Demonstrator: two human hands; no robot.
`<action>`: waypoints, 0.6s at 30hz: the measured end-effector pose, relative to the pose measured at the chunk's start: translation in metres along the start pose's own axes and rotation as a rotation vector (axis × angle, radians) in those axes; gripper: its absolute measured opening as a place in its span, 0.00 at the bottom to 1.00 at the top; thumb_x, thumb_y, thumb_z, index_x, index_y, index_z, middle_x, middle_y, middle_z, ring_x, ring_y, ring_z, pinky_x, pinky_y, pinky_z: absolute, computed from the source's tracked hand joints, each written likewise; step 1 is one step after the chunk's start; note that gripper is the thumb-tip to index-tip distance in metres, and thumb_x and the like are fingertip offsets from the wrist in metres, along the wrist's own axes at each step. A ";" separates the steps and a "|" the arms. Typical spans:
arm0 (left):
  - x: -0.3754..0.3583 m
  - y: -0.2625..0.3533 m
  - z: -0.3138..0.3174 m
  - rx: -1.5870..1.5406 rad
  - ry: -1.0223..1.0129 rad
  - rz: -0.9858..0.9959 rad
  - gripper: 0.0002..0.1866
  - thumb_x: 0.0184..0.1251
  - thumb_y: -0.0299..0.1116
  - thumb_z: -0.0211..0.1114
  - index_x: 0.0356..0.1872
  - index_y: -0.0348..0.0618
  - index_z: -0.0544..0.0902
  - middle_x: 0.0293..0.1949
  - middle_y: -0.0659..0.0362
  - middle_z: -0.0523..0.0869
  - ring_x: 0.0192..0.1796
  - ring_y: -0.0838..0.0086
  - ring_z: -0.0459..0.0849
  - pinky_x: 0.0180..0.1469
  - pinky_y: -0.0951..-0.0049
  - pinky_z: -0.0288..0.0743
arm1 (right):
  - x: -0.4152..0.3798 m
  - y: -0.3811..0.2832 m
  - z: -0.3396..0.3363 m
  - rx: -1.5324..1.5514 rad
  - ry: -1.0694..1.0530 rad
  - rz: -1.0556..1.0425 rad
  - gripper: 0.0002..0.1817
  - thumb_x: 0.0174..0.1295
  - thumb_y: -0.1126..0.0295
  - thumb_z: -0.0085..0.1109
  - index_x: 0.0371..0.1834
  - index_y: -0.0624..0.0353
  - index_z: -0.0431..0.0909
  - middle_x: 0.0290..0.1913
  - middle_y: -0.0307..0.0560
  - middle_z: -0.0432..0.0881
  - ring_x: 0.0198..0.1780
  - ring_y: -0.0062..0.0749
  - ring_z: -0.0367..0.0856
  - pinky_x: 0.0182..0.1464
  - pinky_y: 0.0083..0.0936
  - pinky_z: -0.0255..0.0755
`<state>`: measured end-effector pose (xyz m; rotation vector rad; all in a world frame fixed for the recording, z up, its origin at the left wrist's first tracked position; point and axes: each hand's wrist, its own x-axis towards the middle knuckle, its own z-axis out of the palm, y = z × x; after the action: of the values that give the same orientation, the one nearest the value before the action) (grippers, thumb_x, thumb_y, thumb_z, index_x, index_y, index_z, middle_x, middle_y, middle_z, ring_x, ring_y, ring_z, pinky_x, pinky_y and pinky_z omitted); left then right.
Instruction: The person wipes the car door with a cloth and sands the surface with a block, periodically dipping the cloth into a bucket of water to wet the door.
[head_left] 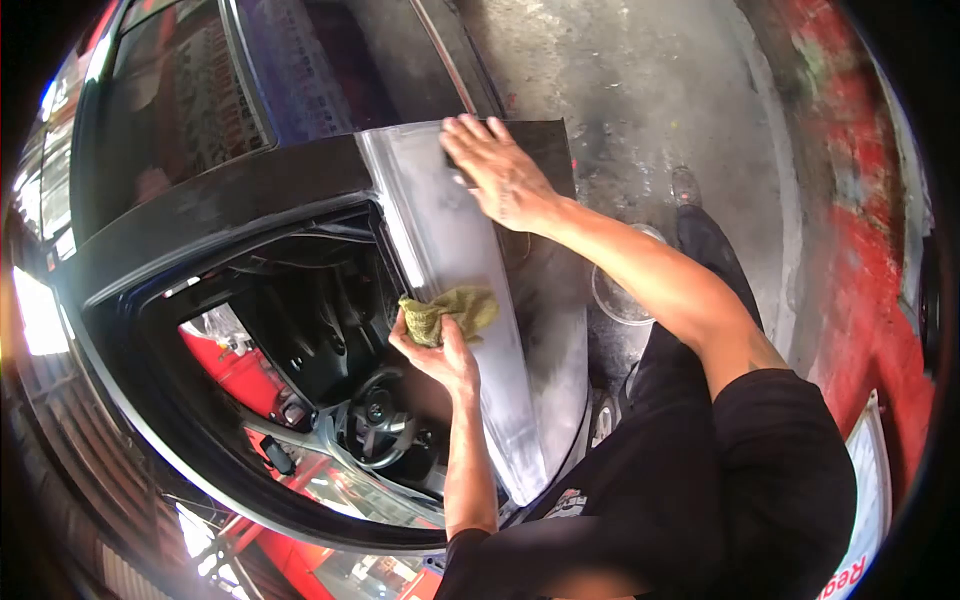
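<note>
A crumpled olive-yellow cloth (455, 312) is gripped in my left hand (440, 355), its loose end lying over the grey-white sanded strip of the car door (465, 245) below the window opening. My right hand (495, 175) lies flat with fingers stretched out on the upper end of that same pale strip, close to where it meets the dark body panel. Nothing shows in the right hand; its palm side is hidden.
Through the open window the steering wheel (380, 418) and dark cabin are visible. A round clear container (625, 290) stands on the concrete floor (640, 90), partly behind my right forearm. A red wall or kerb (850, 200) runs along the right side.
</note>
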<state>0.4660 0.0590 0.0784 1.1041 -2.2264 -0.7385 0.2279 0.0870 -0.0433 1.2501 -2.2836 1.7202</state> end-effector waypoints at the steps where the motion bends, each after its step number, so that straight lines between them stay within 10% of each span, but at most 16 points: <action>1: 0.000 -0.002 0.000 0.018 -0.005 0.022 0.29 0.68 0.31 0.69 0.66 0.32 0.70 0.57 0.49 0.77 0.56 0.67 0.77 0.63 0.62 0.75 | 0.000 -0.002 0.004 0.001 0.002 -0.003 0.39 0.69 0.69 0.64 0.81 0.71 0.62 0.85 0.68 0.58 0.88 0.58 0.50 0.88 0.56 0.41; 18: -0.003 0.002 0.004 0.011 -0.002 -0.016 0.28 0.68 0.30 0.68 0.65 0.31 0.70 0.55 0.49 0.77 0.56 0.66 0.77 0.65 0.61 0.73 | -0.011 0.004 0.018 0.014 -0.020 0.059 0.41 0.72 0.67 0.62 0.84 0.72 0.55 0.84 0.70 0.58 0.87 0.60 0.52 0.87 0.56 0.42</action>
<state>0.4637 0.0634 0.0768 1.1278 -2.2287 -0.7346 0.2407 0.0790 -0.0589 1.2200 -2.3464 1.7529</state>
